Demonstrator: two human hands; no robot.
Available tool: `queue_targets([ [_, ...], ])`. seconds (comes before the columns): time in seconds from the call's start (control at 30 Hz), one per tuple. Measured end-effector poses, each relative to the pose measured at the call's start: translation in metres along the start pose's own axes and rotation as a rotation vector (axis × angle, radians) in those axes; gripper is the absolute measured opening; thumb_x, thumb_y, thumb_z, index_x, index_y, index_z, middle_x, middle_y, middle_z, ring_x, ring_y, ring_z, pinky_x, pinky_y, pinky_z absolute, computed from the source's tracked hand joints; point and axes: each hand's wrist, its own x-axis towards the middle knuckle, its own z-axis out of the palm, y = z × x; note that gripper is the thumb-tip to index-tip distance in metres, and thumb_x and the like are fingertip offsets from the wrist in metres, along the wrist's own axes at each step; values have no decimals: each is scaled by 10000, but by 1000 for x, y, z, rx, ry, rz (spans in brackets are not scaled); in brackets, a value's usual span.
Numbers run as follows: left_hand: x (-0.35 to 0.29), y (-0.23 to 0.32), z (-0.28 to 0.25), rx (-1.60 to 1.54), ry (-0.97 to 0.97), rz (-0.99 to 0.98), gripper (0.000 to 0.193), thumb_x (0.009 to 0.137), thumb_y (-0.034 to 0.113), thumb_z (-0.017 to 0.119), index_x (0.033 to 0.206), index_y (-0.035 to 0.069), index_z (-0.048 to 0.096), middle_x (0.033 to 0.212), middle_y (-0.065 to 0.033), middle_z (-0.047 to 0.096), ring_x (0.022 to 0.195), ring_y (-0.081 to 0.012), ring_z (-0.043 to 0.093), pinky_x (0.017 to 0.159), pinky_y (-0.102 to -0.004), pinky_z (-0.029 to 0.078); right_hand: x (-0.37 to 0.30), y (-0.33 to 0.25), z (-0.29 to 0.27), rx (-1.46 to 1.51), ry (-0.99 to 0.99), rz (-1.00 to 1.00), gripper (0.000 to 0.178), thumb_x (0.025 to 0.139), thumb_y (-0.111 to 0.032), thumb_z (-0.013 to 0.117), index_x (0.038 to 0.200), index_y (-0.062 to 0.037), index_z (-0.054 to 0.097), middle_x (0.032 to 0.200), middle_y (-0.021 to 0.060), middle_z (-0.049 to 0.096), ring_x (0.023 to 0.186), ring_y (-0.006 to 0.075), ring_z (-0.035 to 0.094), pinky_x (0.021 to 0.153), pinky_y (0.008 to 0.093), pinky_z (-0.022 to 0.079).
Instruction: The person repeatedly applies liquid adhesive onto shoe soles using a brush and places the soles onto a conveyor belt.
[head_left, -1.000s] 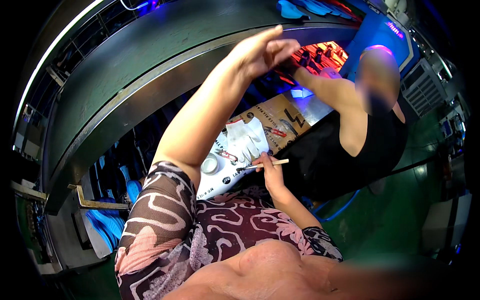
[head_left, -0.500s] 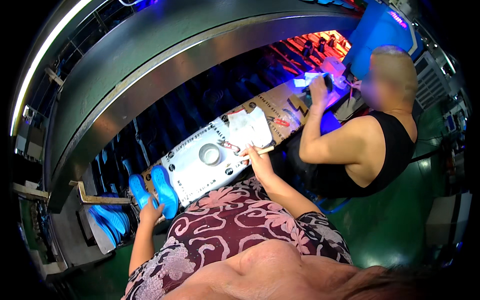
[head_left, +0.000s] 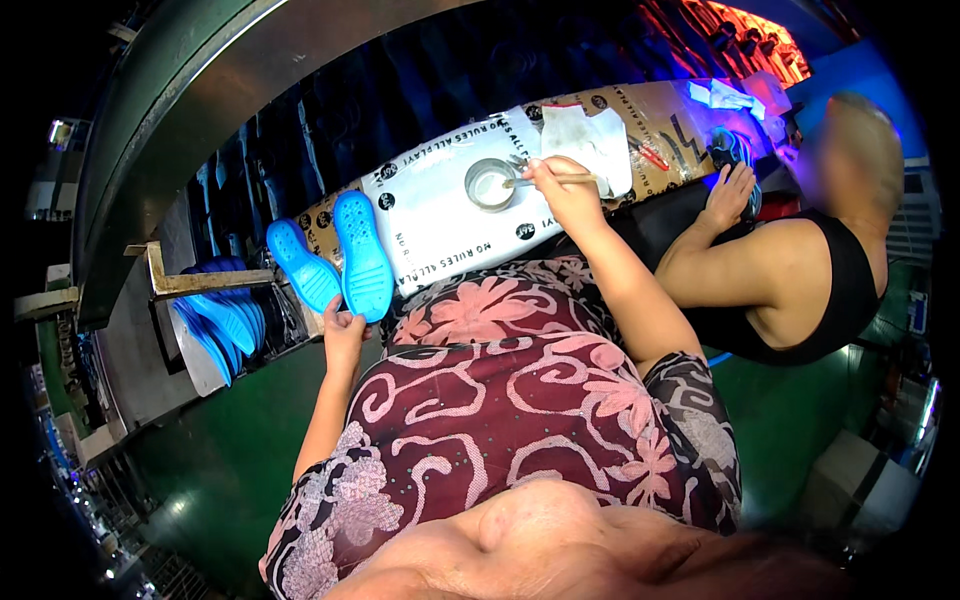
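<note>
A pair of bright blue shoe soles lies side by side at the left end of the work surface, a left sole (head_left: 300, 262) and a right sole (head_left: 361, 250). My left hand (head_left: 343, 335) is at their heel ends, its fingers closed on the right sole's heel edge. My right hand (head_left: 567, 190) grips the wooden handle of a brush (head_left: 550, 181). The brush's tip reaches into a round clear bowl (head_left: 470, 185) holding something whitish. The bowl stands on white printed sheeting (head_left: 440, 235).
More blue soles (head_left: 220, 325) hang stacked beside a metal bracket (head_left: 210, 285) at the left. A white cloth (head_left: 590, 145) and red-handled pliers (head_left: 650, 155) lie right of the bowl. A co-worker (head_left: 780, 265) sits close on the right, a hand at a dark shoe (head_left: 728, 150).
My right hand has brought the brush tip into the bowl. My left hand now holds the right sole's heel. The view has shifted, and the co-worker's hand has lowered.
</note>
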Motion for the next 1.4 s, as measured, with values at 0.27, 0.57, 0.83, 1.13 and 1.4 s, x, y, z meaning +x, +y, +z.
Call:
queue_targets([
  [0.27, 5, 39, 18, -699, -428, -432, 227, 780, 59, 508, 998, 79, 447, 729, -36, 495, 561, -129, 464, 489, -231, 402, 12, 24, 38, -243, -111, -293, 133, 752, -154, 628, 683, -41, 643, 624, 86, 583, 564, 211, 557, 527, 296, 419],
  [0.57, -2, 86, 31, -737, -426, -172, 407, 765, 24, 492, 1152, 40, 368, 843, -77, 518, 623, -153, 534, 522, -236, 478, 3, 9, 20, -13, 9, -63, 235, 851, -211, 550, 750, -18, 640, 688, 58, 594, 651, 135, 544, 609, 250, 422],
  [0.83, -8, 127, 63, -221, -349, 48, 492, 814, 128, 537, 1221, 12, 288, 1015, -138, 524, 794, -194, 577, 620, -275, 497, -11, -19, 8, 613, 65, 264, 343, 881, -278, 504, 735, 12, 614, 697, 56, 590, 619, 100, 473, 619, 227, 389],
  [1.13, -8, 147, 99, -49, -186, 625, 448, 798, 128, 596, 1157, -37, 383, 1028, -134, 546, 918, -181, 551, 828, -300, 434, -40, -82, 20, 331, -201, -19, 332, 894, -230, 462, 722, 13, 609, 715, 64, 588, 678, 136, 516, 663, 257, 394],
  [1.4, -11, 145, 102, -94, -156, 691, 448, 781, 109, 602, 1137, -56, 387, 995, -150, 571, 900, -188, 573, 800, -301, 446, -37, -87, 31, -51, -258, -516, 204, 814, -118, 537, 639, -36, 604, 611, 51, 577, 591, 196, 517, 659, 309, 389],
])
